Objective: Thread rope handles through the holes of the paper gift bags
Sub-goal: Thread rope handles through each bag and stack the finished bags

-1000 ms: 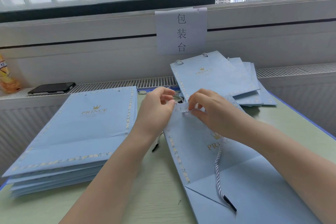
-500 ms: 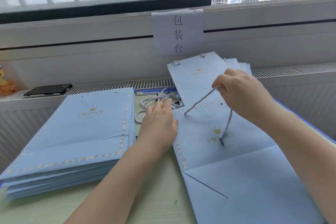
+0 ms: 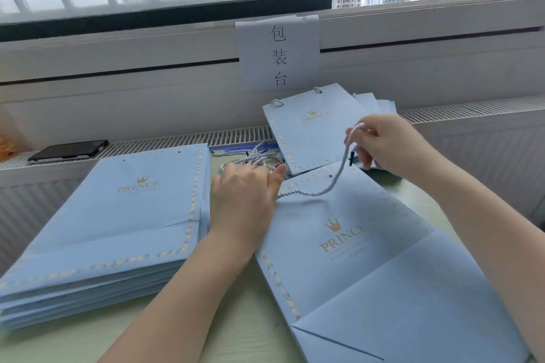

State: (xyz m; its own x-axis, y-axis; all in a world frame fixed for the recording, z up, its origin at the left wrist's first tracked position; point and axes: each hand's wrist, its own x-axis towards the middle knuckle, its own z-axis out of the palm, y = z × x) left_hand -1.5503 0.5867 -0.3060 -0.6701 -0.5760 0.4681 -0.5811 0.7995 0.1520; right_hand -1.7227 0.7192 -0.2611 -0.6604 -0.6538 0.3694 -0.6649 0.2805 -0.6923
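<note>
A flat light-blue paper gift bag (image 3: 348,247) with a gold PRINCE print lies on the table in front of me. A white-grey twisted rope (image 3: 330,188) comes out of the bag's left hole and rises to my right hand (image 3: 386,147), which pinches a loop of it above the bag's top edge; the rope's black tip hangs below my fingers. My left hand (image 3: 244,194) rests on the bag's top left corner, fingers toward a pile of loose ropes (image 3: 253,156). The bag's right hole (image 3: 331,176) shows as a dark dot.
A stack of flat blue bags (image 3: 118,215) lies at the left. Several bags with handles (image 3: 312,132) lean against the radiator ledge behind. A black phone (image 3: 69,150) lies on the ledge at left. A paper sign (image 3: 278,53) hangs under the window.
My right hand has pulled the rope up and to the right, through the left hole. My left hand has left the hole and flattened on the bag's corner.
</note>
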